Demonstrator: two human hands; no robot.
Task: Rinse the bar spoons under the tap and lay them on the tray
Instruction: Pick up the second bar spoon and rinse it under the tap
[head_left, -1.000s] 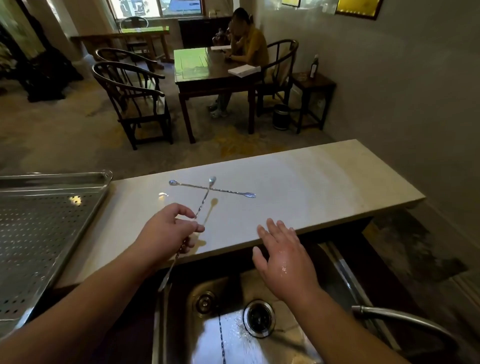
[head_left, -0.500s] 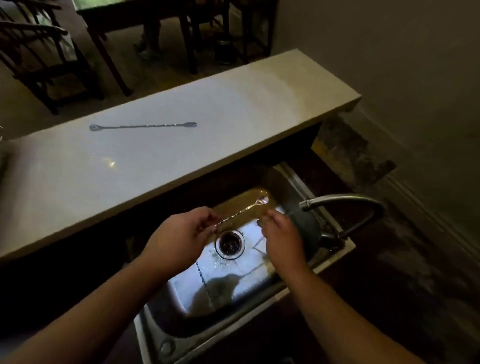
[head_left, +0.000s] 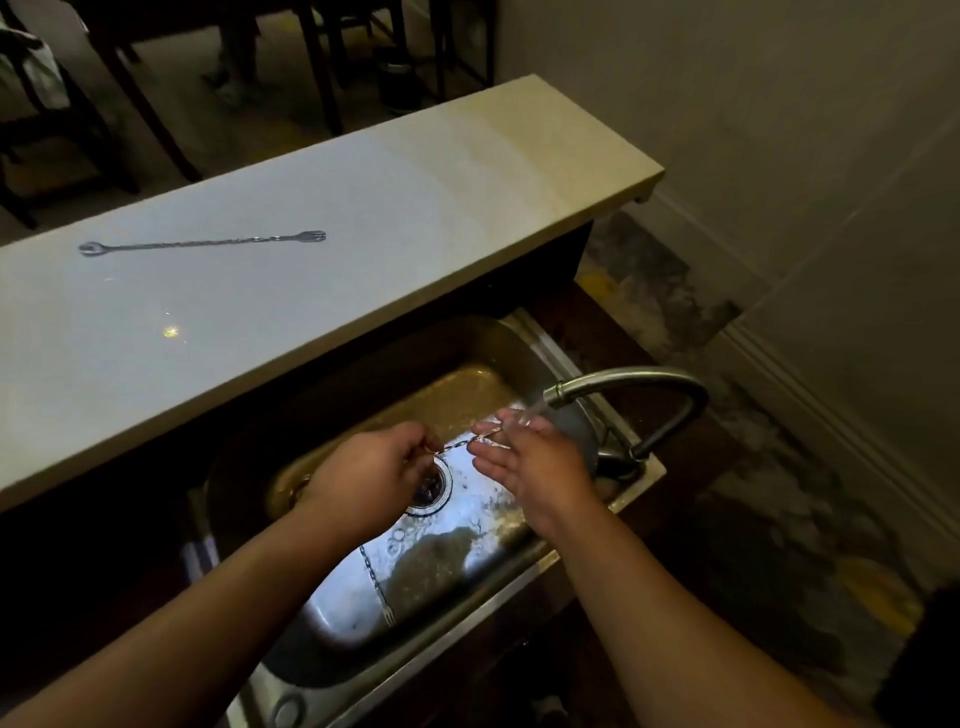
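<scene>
While the left hand (head_left: 370, 477) pinches a spoon (head_left: 459, 445), the sink (head_left: 410, 364) holds another (head_left: 376, 581).

Tap spout (head_left: 628, 375) just above the fingertips (head_left: 488, 461) of the right hand (head_left: 535, 467), raised counter slab (head_left: 415, 208) walling the side ahead of them — open sink (head_left: 337, 608) basin beneath, free toward the wrists.

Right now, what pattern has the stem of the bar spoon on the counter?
Twisted, rope-like, on the silver bar spoon; head view.
</scene>
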